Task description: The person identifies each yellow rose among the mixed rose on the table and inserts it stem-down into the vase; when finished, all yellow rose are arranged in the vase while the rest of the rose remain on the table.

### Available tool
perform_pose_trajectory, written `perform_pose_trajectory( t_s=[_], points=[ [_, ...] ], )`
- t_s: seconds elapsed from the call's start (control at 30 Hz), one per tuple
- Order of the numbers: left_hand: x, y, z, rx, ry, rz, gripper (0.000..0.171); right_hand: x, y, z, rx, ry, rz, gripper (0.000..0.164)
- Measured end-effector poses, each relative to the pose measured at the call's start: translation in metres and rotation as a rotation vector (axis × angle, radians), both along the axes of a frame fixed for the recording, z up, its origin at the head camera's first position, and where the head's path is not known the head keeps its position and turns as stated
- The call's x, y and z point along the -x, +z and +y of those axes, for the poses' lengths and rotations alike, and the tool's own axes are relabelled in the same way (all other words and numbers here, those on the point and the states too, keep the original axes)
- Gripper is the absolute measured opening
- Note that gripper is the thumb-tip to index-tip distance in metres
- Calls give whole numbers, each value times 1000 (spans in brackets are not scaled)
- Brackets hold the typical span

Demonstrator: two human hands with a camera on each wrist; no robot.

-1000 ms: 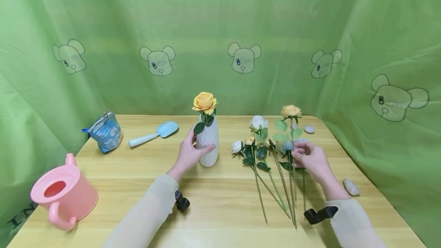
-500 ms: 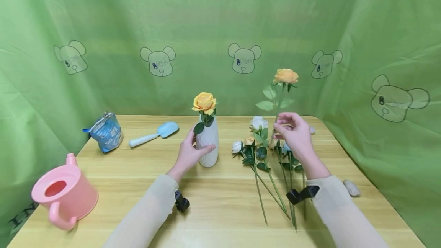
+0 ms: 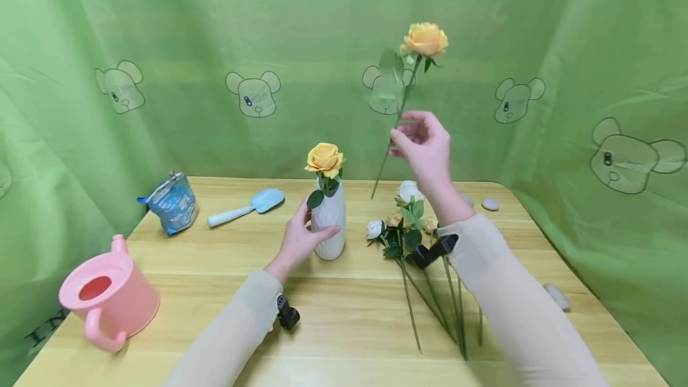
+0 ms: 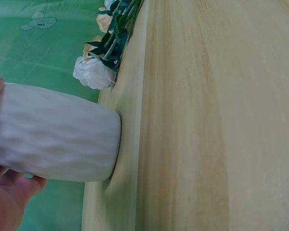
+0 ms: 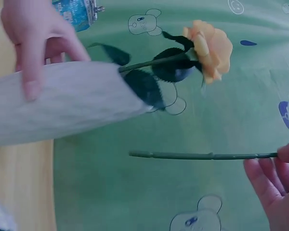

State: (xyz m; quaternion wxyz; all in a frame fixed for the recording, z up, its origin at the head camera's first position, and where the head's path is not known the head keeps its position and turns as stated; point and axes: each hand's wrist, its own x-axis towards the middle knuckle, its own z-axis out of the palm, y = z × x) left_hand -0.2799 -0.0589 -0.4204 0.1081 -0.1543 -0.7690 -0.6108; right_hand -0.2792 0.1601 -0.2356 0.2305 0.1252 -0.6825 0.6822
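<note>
My left hand (image 3: 301, 237) holds a white textured vase (image 4: 58, 132) upright on the table, thumb on one side and fingers on the other. A yellow rose (image 3: 325, 160) stands in that vase, its dark leaves hanging over the rim. Up and to the right of the vase, my right hand (image 3: 427, 145) pinches an orange-yellow rose (image 3: 424, 39) by its stem, the bloom on top and the stem tilted. In the right wrist view the bare lower stem (image 5: 202, 156) points toward the vase, apart from it.
Several white and orange roses (image 3: 411, 237) lie on the table at right, partly under my right forearm. Pebbles (image 3: 490, 203) lie near the right edge. A pink watering can (image 3: 115, 297), a blue bag (image 3: 173, 203) and a light-blue trowel (image 3: 247, 208) occupy the left side.
My right hand has lifted the orange-yellow rose from among the lying flowers, moving up and left, and the stem now tilts. My left hand keeps its hold on the vase.
</note>
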Motion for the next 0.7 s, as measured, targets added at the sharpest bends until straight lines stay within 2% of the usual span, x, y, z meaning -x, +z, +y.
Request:
perform_pose_trajectory(
  t_s=[0.23, 0.33, 0.47, 0.57, 0.7],
  points=[
    [0, 1, 0, -6, -14, 7, 77, 18, 30, -33, 177, 12, 142, 28],
    [-9, 12, 0, -8, -37, 16, 77, 23, 34, -44, 233, 34, 150, 29],
    [-8, 10, 1, -5, -36, 33, 80, 31, 26, -55, 224, 65, 110, 29],
    [0, -1, 0, -5, -16, 37, 82, 35, 16, -59, 172, 90, 63, 29],
    [1, -1, 0, -4, -7, 17, 80, 37, 2, -61, 97, 127, -22, 30]
  ],
)
